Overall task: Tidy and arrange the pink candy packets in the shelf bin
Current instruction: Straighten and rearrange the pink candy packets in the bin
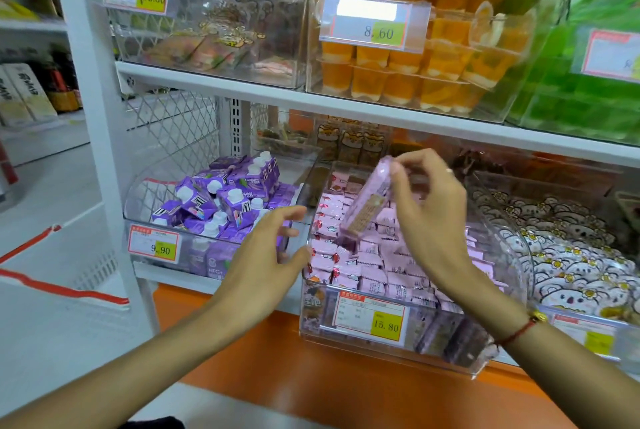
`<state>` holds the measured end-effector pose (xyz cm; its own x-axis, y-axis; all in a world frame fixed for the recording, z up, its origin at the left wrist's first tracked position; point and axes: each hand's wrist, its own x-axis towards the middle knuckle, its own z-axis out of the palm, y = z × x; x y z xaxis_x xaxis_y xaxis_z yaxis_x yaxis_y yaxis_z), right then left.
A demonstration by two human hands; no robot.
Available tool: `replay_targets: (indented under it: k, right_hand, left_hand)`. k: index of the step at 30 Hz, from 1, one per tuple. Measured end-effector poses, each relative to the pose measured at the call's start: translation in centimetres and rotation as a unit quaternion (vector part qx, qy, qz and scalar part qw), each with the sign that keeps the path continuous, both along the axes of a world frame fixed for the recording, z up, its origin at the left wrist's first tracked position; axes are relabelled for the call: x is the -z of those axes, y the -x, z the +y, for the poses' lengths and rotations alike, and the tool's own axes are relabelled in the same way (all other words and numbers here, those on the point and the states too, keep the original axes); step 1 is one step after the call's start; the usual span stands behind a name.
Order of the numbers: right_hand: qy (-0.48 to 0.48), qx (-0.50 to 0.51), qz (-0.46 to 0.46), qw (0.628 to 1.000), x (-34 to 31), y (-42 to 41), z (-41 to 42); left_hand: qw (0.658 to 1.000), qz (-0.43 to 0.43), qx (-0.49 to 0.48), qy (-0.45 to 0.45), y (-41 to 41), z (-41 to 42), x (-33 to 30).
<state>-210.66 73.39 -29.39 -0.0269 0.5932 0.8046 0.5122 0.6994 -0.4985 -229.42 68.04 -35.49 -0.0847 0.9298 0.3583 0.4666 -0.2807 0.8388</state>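
Head view, sole camera: right hand (427, 207) is pinching one pink candy packet (367, 201) by its top end between thumb and fingertips, and the packet is hanging tilted above the clear shelf bin (391, 352). Left hand (268, 248) is hovering with its fingers loosely spread and holding nothing, just beside the bin's left wall and in front of the neighbouring bin of purple drink cartons (221, 200). Whether its thumb is touching the bin wall cannot be told.

Remaining pink packets (367, 262) are lying inside the bin, some in rough rows toward the front, others lying at mixed angles further back. A price label (369, 319) is hanging on the bin's front face. White flower-printed packets (571, 255) are filling the bin to the right, and orange jelly cups (408, 58) are standing on the shelf above.

Assessment: the step in hand is judged to be repositioning a single lifted packet, with tidying only partly advanced. The next move is calling for lowering the packet into a gap in the rows, aligned with its neighbours, while the free hand is well placed to steady or level the pile. Motion blur is softening the lifted packet's print
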Motion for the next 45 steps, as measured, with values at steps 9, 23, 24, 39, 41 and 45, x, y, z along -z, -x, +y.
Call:
replay_targets:
  k: [9, 23, 24, 39, 41, 45]
  right_hand:
    - [0.261, -0.090, 0.234, 0.932, 1.2, -1.2, -3.3]
    - [0.344, -0.096, 0.142, 0.923, 1.0, -2.7, -3.2]
    - [0.293, -0.091, 0.073, 0.949, 0.9, -2.8, -3.5]
    - [0.264, -0.195, -0.058, 0.943, 2.3, -1.3, -3.1]
    - [0.274, -0.152, -0.142, 0.939, 2.8, -2.0, -2.5]
    - [0.235, -0.032, -0.348, 0.907, 3.6, -3.6, -1.6]
  left_hand:
    - [0.971, 0.122, 0.064, -0.197, -1.8, -1.4, -2.4]
    - [0.966, -0.238, 0.097, 0.041, -1.5, -1.3, -3.8]
    - [0.948, -0.289, 0.102, 0.089, -1.5, -1.1, -3.7]
    - [0.988, -0.113, 0.104, -0.011, -1.7, -1.2, -4.0]
    - [0.989, -0.121, 0.075, -0.042, -1.2, -0.5, -4.2]
    - [0.993, -0.059, 0.067, -0.083, -0.1, 1.5, -4.6]
